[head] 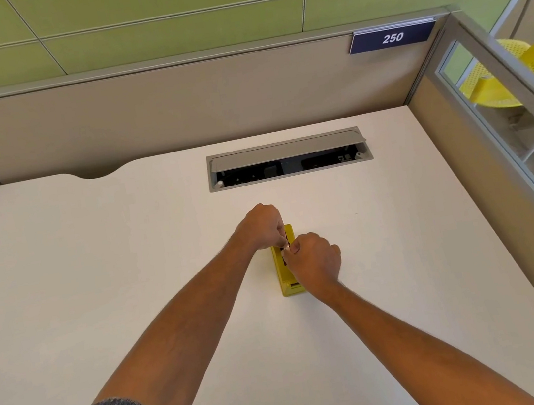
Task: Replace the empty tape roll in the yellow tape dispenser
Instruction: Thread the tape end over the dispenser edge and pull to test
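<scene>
A slim, blocky yellow tape dispenser lies mid-way across the smooth white bench. The right hand and left hand curl closed over it, fingertips pinching at its dark slot; what they pinch is unclear. Beyond sits a grey metal cable hatch, then a navy plaque reading "250".

Office or study cubicle. White desk as landmark. Set into its far half: grey cable hatch, lid raised, sockets inside. Behind desk: beige partition panel carrying a blue number plate reading 250, green wall panels above. Right of desk: glazed divider; beyond it, yellow perforated chairs.
</scene>
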`<state>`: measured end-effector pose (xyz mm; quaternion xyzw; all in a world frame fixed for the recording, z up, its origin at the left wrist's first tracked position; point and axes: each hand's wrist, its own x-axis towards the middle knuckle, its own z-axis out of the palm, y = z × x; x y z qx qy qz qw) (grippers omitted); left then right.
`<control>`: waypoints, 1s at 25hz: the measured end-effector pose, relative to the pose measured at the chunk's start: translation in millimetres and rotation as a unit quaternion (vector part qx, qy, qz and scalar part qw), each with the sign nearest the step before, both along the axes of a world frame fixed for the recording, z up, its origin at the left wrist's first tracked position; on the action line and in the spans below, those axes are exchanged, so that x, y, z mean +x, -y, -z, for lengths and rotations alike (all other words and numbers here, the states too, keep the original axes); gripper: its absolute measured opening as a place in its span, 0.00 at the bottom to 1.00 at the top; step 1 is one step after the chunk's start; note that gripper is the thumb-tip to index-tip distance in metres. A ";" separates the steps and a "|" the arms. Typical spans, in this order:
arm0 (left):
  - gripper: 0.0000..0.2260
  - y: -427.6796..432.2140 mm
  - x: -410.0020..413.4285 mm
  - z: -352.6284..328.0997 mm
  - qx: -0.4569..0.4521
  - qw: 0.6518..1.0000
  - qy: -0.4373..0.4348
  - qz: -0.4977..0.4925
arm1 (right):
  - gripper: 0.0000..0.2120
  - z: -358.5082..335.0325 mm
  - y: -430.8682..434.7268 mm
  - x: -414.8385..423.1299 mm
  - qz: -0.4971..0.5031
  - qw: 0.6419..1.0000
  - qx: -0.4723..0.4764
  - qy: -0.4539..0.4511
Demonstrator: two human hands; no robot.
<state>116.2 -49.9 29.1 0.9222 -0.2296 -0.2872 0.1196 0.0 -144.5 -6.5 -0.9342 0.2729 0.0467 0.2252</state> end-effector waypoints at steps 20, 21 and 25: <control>0.09 -1.2 0.9 -2.3 -0.010 1.000 -0.007 -0.006 | 0.15 5.2 8.3 6.1 -0.008 1.000 0.017 -0.001; 0.09 -1.3 0.4 -1.9 -0.009 1.000 -0.007 -0.004 | 0.15 5.6 8.0 5.4 -0.002 1.000 0.027 0.005; 0.08 -3.2 0.3 -0.4 -0.016 1.000 -0.005 -0.006 | 0.14 11.6 3.6 -3.0 -0.004 1.000 0.014 0.014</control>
